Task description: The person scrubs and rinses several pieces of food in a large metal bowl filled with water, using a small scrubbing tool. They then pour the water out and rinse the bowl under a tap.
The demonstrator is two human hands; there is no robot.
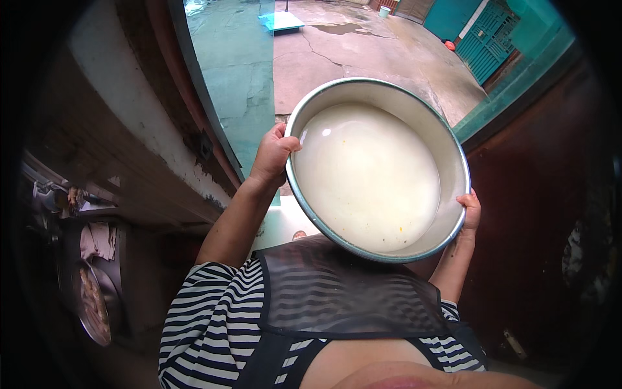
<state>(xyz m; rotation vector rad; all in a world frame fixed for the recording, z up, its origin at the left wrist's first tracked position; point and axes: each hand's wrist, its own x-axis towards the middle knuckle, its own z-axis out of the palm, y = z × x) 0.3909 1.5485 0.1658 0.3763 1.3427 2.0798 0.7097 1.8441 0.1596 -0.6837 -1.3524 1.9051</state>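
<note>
A large round metal basin (449, 146) is held up in front of my chest. Cloudy whitish liquid (367, 170) fills part of it, with a few small yellow and dark specks in it. On the basin's left side, my left hand (274, 153) grips the rim, its thumb over the edge. My right hand (470, 209) holds the lower right side of the rim, with most of its fingers hidden behind the wall. The basin's near edge is close to the dark apron (340, 296) over my striped shirt.
A doorway frames me, with greenish plastic strips (238, 97) at its sides. Outside lies a cracked concrete yard (354, 53) with a platform (286, 22), a pale bucket (384, 11) and a teal gate (491, 41). At left, a metal bowl (99, 335) stands on a dark surface.
</note>
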